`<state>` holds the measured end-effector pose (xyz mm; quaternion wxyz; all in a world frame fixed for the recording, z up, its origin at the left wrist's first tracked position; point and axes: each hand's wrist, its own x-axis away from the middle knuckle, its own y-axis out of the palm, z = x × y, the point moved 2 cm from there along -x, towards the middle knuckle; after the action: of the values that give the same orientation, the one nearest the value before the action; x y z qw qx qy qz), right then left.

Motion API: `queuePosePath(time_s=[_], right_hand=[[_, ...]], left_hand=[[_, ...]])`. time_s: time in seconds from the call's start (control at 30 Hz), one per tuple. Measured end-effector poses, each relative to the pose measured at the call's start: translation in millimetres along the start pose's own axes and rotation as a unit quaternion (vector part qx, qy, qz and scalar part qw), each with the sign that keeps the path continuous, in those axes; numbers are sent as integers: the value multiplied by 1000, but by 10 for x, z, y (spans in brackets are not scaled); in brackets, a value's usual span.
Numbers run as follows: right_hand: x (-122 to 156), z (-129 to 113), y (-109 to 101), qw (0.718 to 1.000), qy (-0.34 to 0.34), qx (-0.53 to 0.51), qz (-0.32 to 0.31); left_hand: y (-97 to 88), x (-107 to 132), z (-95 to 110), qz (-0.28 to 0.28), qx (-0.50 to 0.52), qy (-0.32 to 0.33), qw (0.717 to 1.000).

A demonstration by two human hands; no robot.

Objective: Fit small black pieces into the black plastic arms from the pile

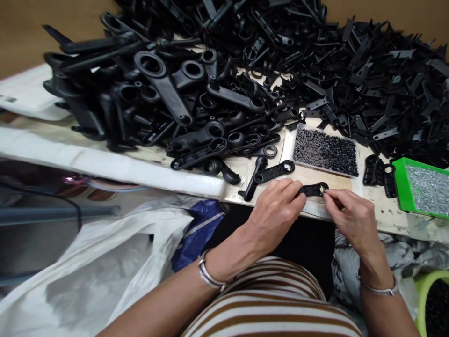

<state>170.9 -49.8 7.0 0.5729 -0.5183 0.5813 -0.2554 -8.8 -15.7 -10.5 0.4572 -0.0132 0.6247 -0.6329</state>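
A heap of black arms sits toward the left of the bench, presumably so they stay within reach. The left hand has its fingers closed over the left end of a black part at the bench's front edge, likely to steady it; a clear tray of small dark pieces stands just behind. The right hand has its fingers pinched together at the part's right end (anything between them is hidden). Farther right is a green tray. The part looks slim, with a ring at its right end.
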Motion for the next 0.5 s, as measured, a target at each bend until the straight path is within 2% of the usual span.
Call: queuePosePath(time_s=[0.13,0.3,0.43,0.5], right_hand=[[-24,-23,22,999,-32,37,-14],[-41,-116,33,993,-35,83,-78],[-61,-246,52,982,6,151,-117],[-95,-258,31,979,42,148,-131]], left_hand=[[11,8,5,-12,13,-4,1000],[40,18,9,-10,34,-10,999],[52,25,8,-3,50,-6,999],[54,31,4,-10,58,-8,998]])
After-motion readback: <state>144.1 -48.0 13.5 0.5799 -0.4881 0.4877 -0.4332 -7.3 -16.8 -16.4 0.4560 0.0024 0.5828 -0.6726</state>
